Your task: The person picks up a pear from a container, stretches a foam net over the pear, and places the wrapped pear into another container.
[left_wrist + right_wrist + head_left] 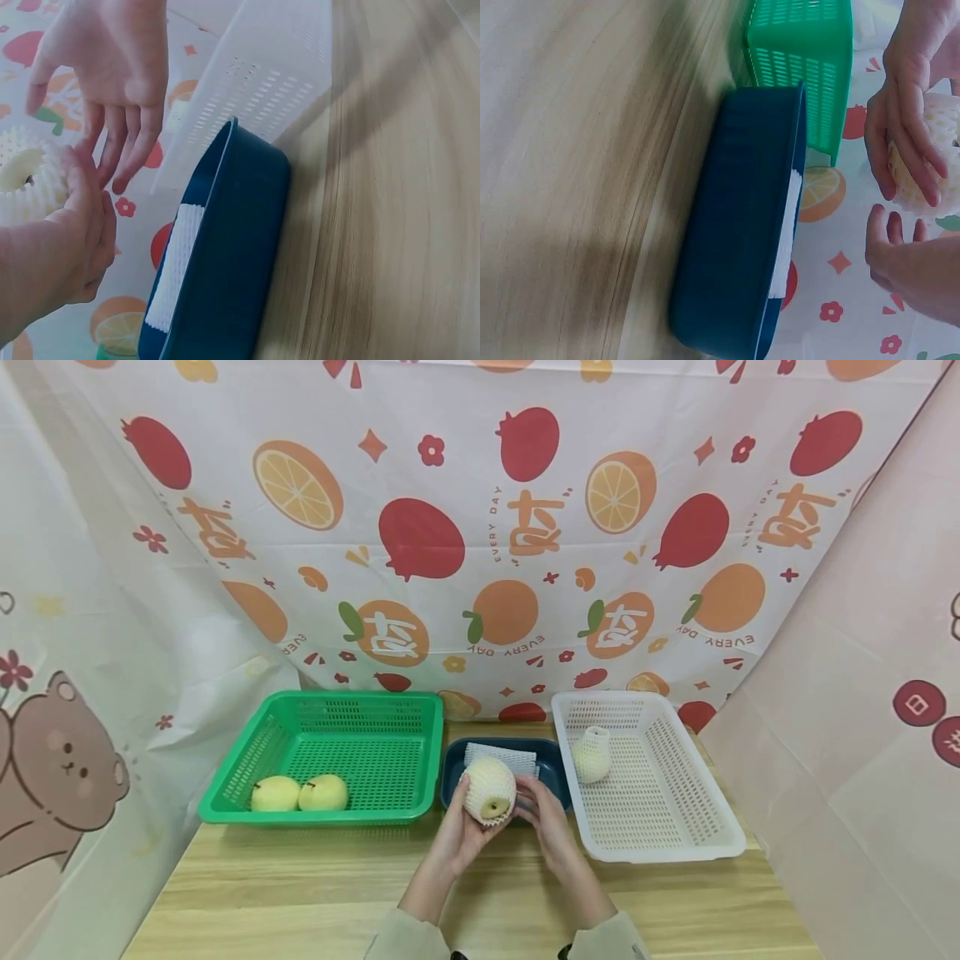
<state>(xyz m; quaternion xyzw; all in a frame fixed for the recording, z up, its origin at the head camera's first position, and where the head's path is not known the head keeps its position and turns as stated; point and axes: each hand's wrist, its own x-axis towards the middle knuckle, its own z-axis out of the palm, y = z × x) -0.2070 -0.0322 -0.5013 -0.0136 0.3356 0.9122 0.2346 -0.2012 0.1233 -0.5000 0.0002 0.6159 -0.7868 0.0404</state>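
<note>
A yellow pear in a white foam net sleeve [489, 787] rests in my left hand [459, 837], fingers and thumb curled round it; its stem end shows through the net's opening. Beside it, my right hand [549, 827] has loosely extended fingers near the pear's right side. In the left wrist view the right hand [112, 67] holds nothing, and a gap shows between its palm and the pear. Below both hands is a dark blue tray [247, 225] with flat white foam nets [177, 262] inside.
A green basket [360, 815] on the left holds two bare pears [300, 794]. On the right, a white basket [660, 827] contains one net-wrapped pear [592, 758]. All stand on a wooden table [300, 893] before a fruit-print cloth [480, 527].
</note>
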